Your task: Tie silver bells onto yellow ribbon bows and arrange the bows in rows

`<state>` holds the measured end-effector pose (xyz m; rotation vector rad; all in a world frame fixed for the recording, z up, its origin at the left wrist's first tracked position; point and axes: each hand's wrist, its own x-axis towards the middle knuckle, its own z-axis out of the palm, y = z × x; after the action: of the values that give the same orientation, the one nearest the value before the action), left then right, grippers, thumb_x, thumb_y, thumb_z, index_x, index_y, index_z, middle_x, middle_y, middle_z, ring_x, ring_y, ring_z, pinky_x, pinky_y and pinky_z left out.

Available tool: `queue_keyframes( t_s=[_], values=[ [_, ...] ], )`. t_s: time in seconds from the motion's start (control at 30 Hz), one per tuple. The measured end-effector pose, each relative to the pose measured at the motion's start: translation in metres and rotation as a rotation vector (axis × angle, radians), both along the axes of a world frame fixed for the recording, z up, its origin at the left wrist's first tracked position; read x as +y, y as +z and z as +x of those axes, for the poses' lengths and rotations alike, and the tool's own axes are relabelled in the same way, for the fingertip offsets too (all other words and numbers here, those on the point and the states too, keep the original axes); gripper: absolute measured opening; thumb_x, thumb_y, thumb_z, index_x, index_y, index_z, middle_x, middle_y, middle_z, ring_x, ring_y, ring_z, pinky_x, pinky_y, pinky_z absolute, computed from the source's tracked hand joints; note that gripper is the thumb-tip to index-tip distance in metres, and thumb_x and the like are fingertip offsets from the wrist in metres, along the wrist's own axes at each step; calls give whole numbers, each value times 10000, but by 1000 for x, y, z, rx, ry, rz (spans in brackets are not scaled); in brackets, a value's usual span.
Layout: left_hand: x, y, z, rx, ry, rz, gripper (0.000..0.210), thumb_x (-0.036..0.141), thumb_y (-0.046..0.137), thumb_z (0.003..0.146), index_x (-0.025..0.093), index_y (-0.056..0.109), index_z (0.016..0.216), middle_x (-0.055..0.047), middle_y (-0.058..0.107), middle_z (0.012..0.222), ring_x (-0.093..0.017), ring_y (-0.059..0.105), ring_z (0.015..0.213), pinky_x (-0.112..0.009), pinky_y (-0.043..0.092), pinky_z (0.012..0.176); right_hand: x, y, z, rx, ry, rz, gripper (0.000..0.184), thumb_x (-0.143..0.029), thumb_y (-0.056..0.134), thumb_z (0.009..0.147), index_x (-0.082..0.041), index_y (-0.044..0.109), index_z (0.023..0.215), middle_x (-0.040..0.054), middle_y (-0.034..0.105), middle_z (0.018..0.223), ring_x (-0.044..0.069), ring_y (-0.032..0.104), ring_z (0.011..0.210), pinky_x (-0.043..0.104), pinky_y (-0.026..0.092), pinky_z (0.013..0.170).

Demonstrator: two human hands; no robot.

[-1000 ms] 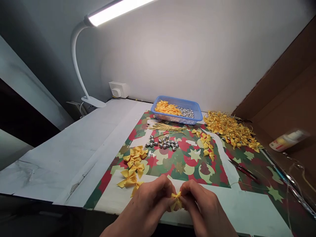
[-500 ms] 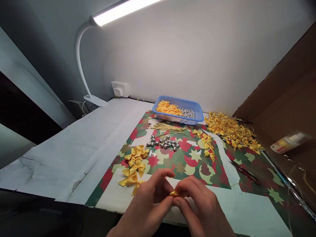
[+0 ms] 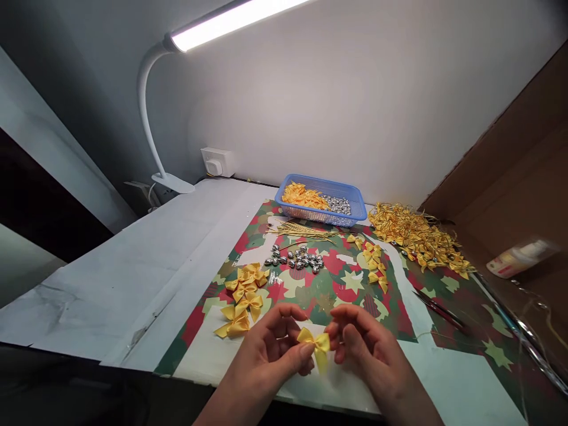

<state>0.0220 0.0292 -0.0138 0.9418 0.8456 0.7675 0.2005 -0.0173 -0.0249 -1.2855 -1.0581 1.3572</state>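
Pale wall (image 3: 310,106) backs the bench (image 3: 133,266), lit by a white lamp (image 3: 144,106) near its far left. Above the near edge, a yellow bow (image 3: 314,342) sits in the left hand (image 3: 268,364), pinched between thumb and fingers; the right hand (image 3: 377,358) is loosely curled and unclasped just beside it, and whether it touches is unclear. Work seems well advanced: a heap of bows (image 3: 412,234) with gold ties, presumably finished, fills the far right corner. Left over are loose bows (image 3: 248,302), silver beads (image 3: 306,258), gold wires (image 3: 302,229) and a stocked blue basket (image 3: 326,215) by the far edge. Patterned paper (image 3: 323,302) covers much of the bench's right part.
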Motion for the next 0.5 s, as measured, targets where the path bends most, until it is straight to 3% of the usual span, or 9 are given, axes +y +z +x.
queue_keyframes(
  t_s=[0.1,0.23,0.4,0.5],
  values=[
    [0,0,0,19,8,-15,257,269,812,789,233,653,988,70,611,714,-110,600,664,-223,488,672,-2,-6,-3,81,17,-14,450,-606,652,859,-180,655,1002,36,657,857,155,597,739,242,485,667],
    [0,0,3,16,0,-13,271,305,830,774,223,656,965,74,610,686,-104,602,662,-208,485,670,0,-5,-13,-36,-17,52,371,-521,626,901,-164,632,799,-20,551,674,117,489,617,226,389,587],
    [8,-9,4,-29,-27,9,330,337,846,760,226,662,1012,70,628,683,-110,621,648,-219,492,650,7,2,-5,-202,67,60,357,-473,534,939,-158,624,796,-12,558,665,123,507,611,231,404,577],
    [12,-17,3,-10,-25,59,479,389,858,735,257,644,1143,-3,725,888,-186,682,855,-276,529,783,21,9,20,-420,60,110,315,-416,525,932,-168,648,782,0,607,712,138,551,655,240,430,594]
  ],
)
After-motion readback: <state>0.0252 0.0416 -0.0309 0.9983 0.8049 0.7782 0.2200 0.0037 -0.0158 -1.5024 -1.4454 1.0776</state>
